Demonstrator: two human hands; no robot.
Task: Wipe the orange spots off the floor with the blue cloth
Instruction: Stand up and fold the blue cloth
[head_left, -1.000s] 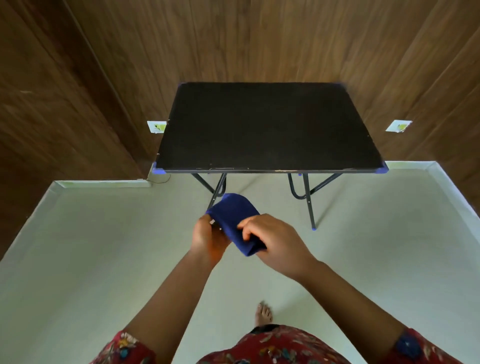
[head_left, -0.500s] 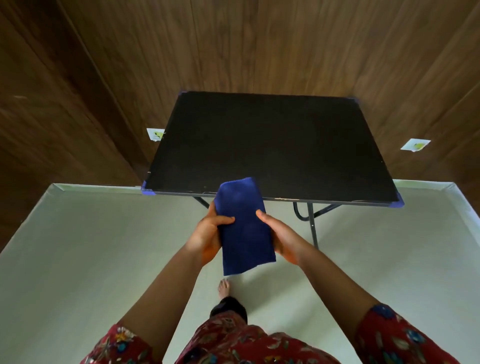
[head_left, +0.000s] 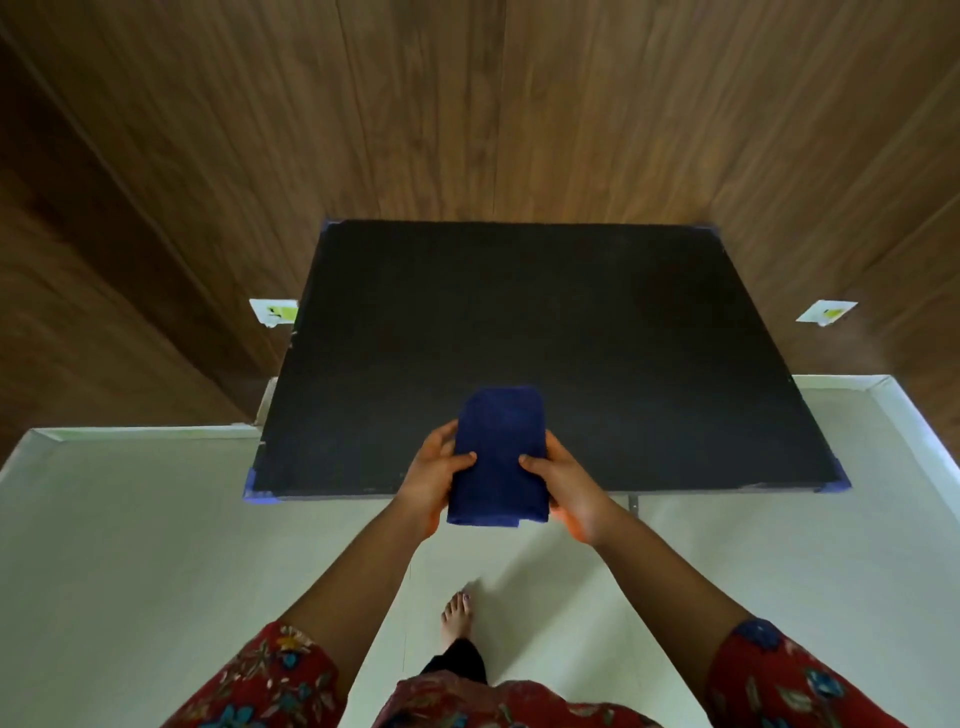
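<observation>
The blue cloth (head_left: 500, 454) is folded into a neat rectangle and held over the near edge of the black table (head_left: 545, 332). My left hand (head_left: 435, 475) grips its left side, thumb on top. My right hand (head_left: 563, 480) grips its right side the same way. The pale floor (head_left: 156, 545) below shows no orange spots in this view.
The black table stands against a wood-panelled wall (head_left: 467, 104), with blue tape on its corners. Two white wall sockets (head_left: 274, 312) (head_left: 827, 312) flank it. My bare foot (head_left: 457, 616) is on the floor just behind the table's edge. White skirting (head_left: 145, 434) borders the floor.
I stepped closer to the table. The cloth went from bunched in both hands to a flat folded rectangle, and it now sits over the table's near edge.
</observation>
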